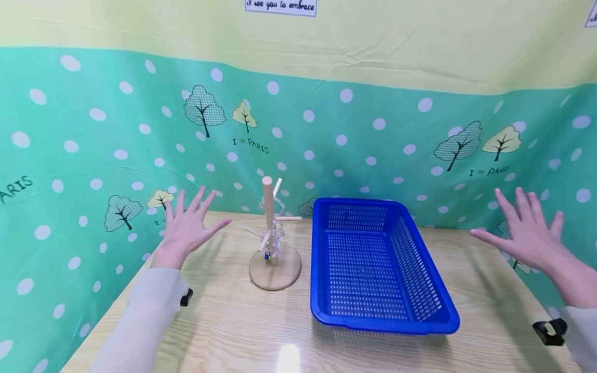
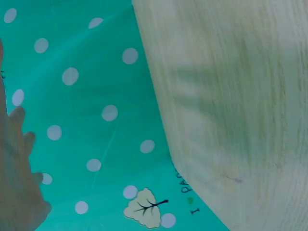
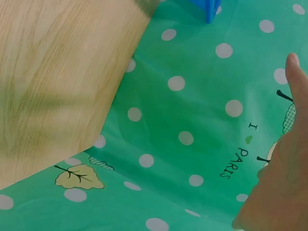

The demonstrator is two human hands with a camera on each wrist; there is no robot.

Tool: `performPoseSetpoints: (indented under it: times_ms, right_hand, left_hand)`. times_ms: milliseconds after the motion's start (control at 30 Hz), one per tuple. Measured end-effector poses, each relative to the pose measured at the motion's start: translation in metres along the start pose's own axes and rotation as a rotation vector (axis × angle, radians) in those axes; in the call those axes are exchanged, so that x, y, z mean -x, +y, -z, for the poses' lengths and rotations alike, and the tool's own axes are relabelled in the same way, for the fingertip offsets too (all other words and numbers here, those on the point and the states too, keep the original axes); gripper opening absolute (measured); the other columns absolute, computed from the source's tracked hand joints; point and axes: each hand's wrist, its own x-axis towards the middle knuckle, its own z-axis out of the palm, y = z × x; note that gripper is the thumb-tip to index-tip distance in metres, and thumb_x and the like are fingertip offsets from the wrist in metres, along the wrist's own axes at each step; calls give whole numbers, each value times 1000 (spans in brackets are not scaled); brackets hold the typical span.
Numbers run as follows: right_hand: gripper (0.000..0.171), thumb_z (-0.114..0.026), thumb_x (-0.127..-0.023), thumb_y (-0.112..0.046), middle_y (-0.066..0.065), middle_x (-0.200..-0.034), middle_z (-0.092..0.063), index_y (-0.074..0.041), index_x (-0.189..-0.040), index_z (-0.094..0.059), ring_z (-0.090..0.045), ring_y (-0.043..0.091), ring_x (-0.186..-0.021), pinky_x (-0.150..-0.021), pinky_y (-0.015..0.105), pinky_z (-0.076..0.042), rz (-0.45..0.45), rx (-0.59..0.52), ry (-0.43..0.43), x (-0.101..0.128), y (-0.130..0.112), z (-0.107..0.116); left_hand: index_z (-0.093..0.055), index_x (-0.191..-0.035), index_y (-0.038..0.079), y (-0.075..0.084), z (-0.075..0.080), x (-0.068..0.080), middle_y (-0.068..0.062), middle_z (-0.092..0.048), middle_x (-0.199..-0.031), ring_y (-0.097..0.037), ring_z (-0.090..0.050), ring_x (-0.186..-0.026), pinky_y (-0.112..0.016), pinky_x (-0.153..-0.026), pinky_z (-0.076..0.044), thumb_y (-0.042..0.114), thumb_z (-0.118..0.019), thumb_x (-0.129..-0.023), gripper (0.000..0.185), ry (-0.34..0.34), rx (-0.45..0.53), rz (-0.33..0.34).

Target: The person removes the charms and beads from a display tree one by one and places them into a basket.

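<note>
Only the head view shows the pale wooden peg stand [image 1: 269,215] hung with clear beaded strands [image 1: 275,242] — just left of the blue rectangular plastic basket [image 1: 382,325] on the wood-grain surface [image 1: 233,321]. Left hand [image 1: 186,228] and right hand [image 1: 531,235] hover either side, each grip splayed, holding nothing. The right wrist view catches a blue edge [image 3: 210,10].

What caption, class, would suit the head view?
Left hand and right hand, both spread, flank a stand and basket.
</note>
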Motion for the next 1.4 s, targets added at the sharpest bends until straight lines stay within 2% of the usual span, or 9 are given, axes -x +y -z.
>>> performPoseSetpoints:
  times_ms: [333,533,767,867,967,1133,1267,1333,1400]
  right_hand:
    - [130,-74,-83,-55,38,-156,19,13,-151,14,18,52,-147,-121,67,10,76,-157,-40,-12,-15,3]
    - [127,-73,-84,-57,35,-158,17,7,-153,13,13,51,-148,-120,72,0,98,-194,-113,-19,-35,9]
    - [120,-73,-85,-54,32,-163,2,1,-158,5,-5,56,-147,-113,78,-17,140,-235,-103,-29,-68,16]
    - [117,-73,-85,-55,33,-162,-7,0,-158,0,-17,61,-142,-109,80,-22,153,-232,-108,-34,-82,18]
    - [113,-72,-86,-56,35,-159,-18,1,-158,-7,-27,62,-137,-106,79,-28,163,-226,-114,-38,-98,21]
    - [104,-69,-88,-58,37,-152,-34,0,-158,-18,-44,59,-125,-99,75,-41,195,-240,-101,-44,-126,23]
    - [96,-69,-88,-56,26,-102,-66,-1,-155,-28,-61,38,-70,-71,52,-55,241,-246,-65,-48,-147,22]
    - [92,-70,-88,-55,10,-66,-54,-1,-154,-33,-43,22,-49,-54,36,-46,263,-246,-46,-51,-156,20]
    - [89,-71,-88,-53,1,-57,-35,-2,-152,-37,-28,14,-43,-49,29,-34,279,-263,-42,-54,-165,18]
  left_hand:
    - [-9,-162,24,19,14,4,-9,-14,-169,-42,-7,-155,-65,-126,2,81,-37,-90,96,20,55,-41]
    - [-12,-161,18,31,20,11,-9,-17,-168,-36,-16,-155,-56,-128,-15,78,-42,-90,98,19,108,-66]
    - [-24,-159,22,47,29,22,-7,-29,-164,-39,-34,-147,-56,-100,-51,76,-50,-88,93,54,234,-37]
    - [-34,-156,21,54,33,28,-10,-40,-158,-42,-56,-126,-43,-75,-57,74,-56,-86,90,77,292,-38]
    - [-42,-152,21,61,35,33,-11,-50,-152,-32,-61,-72,-31,-52,-42,69,-64,-84,86,95,343,-62]
    - [-51,-147,23,71,38,42,-14,-64,-136,-24,-45,-53,-36,-57,-48,61,-72,-83,77,86,445,-117]
    - [-58,-140,22,79,36,48,-13,-68,-130,-35,-72,-96,-47,-90,-61,54,-78,-80,71,55,564,-146]
    - [-62,-137,18,83,33,50,-12,-69,-128,-36,-70,-110,-47,-99,-59,48,-81,-80,67,39,629,-164]
    - [-65,-133,16,86,30,52,-8,-67,-133,-36,-65,-120,-47,-104,-55,42,-84,-79,63,31,691,-178]
